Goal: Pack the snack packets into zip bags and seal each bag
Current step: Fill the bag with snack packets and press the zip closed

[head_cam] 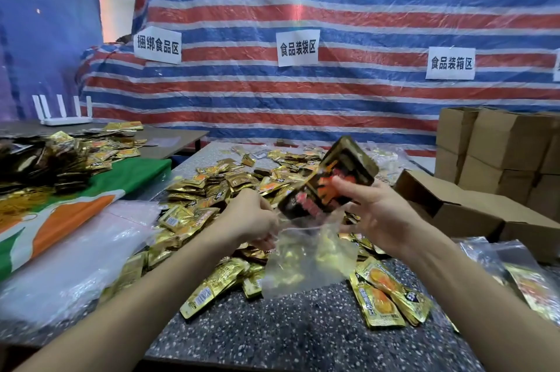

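Note:
My right hand [375, 211] grips a stack of dark snack packets [330, 180] with red and orange print, tilted with its lower end at the mouth of a clear zip bag [306, 262]. My left hand [251, 220] pinches the bag's left rim and holds the mouth apart above the speckled table [272, 329]. The bag hangs down between my hands, and gold shows through it. A wide heap of gold snack packets [218, 189] covers the table behind and under my hands. More gold packets [388, 293] lie at the front right.
A pile of clear empty bags [75, 256] lies at the left beside a green, orange and white cloth [75, 208]. Brown cardboard boxes [497, 153] stack at the right, with an open box [448, 205] in front. A striped tarp with paper signs hangs behind.

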Demonstrator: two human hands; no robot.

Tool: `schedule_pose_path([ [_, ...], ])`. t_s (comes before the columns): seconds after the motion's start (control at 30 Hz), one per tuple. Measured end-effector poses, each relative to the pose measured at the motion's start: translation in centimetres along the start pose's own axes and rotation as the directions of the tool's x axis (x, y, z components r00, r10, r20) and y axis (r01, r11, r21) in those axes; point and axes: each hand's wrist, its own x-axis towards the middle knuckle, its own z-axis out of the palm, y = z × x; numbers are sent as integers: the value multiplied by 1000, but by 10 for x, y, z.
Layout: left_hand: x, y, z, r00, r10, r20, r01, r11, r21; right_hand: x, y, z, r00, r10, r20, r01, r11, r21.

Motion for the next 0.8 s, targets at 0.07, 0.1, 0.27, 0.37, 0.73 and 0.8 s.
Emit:
schedule_pose_path([
  [0.07,0,1,-4,1000,1,11,0,999,-44,1,5,-4,999,38,25,-36,996,-86],
  [0.1,0,0,-7,1000,-5,10,6,998,-59,2,7,-8,996,68,53,-63,993,-98],
  [0.27,0,-4,-19,991,-75,108,84,993,-78,5,14,-14,976,129,173,-94,976,-198],
  [0.37,0,-3,-19,981,-87,175,88,996,6,8,13,-9,989,45,137,4,940,-341],
  [0.73,5,26,-32,992,-99,81,120,937,-328,15,-15,-10,996,58,67,-22,892,-452],
  [0.8,5,26,-31,993,-97,61,111,938,-327,16,-14,-9,999,37,37,-16,890,-455],
])
